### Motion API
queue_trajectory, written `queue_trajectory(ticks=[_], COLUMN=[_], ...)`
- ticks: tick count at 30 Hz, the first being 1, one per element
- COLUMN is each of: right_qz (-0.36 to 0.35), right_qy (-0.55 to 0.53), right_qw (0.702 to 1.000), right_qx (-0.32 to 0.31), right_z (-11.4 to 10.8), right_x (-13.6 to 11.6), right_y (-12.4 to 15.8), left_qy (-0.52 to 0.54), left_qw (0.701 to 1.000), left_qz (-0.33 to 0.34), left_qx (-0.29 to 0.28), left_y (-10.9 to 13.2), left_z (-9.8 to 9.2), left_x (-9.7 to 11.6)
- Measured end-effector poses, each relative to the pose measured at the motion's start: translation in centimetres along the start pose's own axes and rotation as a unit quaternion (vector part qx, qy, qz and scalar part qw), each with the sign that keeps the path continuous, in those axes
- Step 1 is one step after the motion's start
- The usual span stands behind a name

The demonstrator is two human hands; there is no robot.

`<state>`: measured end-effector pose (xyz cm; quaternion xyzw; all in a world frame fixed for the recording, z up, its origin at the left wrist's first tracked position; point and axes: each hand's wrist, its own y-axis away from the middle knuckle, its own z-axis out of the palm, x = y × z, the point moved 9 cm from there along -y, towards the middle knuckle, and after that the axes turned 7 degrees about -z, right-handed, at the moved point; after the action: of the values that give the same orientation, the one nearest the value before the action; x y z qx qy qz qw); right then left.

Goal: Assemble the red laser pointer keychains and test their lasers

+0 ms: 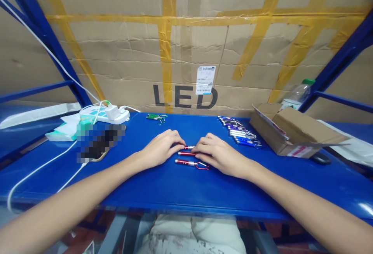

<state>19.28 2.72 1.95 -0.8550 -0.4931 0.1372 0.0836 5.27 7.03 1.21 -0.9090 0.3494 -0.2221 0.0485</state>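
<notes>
Three small red keychain flashlights lie in a column on the blue table. My left hand has its thumb and fingers closed at the left end of the farthest red flashlight. Bent over the right end of that one and the middle red flashlight is my right hand, whose fingers hide their clips. The nearest red flashlight lies free, its red carabiner pointing right.
Green flashlights lie at the back. Rows of purple, silver and blue flashlights sit beside an opened cardboard box. A power strip, a phone and white cables are on the left. A bottle stands behind the box.
</notes>
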Motion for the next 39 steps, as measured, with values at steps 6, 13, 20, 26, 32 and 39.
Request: queue_trajectory(ticks=[6, 13, 20, 26, 32, 39], right_qz=[-0.004, 0.008, 0.003, 0.014, 0.027, 0.012], right_qy=[0.006, 0.007, 0.007, -0.023, -0.056, -0.05], right_qw=[1.0, 1.0, 1.0, 1.0, 0.998, 0.999], right_qx=[-0.01, -0.009, -0.008, 0.007, 0.01, 0.009], right_z=[0.12, 0.44, 0.36, 0.17, 0.34, 0.48], right_x=[-0.14, 0.25, 0.06, 0.11, 0.63, 0.39], right_y=[0.01, 0.08, -0.02, 0.13, 0.28, 0.16], left_qy=[0.023, 0.03, 0.017, 0.01, 0.018, 0.028], left_qw=[0.999, 0.999, 1.0, 1.0, 1.0, 1.0], left_qz=[0.012, 0.013, 0.012, 0.02, 0.017, -0.002], left_qx=[0.019, 0.009, -0.002, -0.001, -0.008, -0.007], left_y=[0.11, 0.13, 0.14, 0.18, 0.18, 0.23], left_z=[-0.24, -0.18, -0.05, -0.01, 0.08, 0.0], left_x=[0.21, 0.33, 0.35, 0.45, 0.51, 0.6])
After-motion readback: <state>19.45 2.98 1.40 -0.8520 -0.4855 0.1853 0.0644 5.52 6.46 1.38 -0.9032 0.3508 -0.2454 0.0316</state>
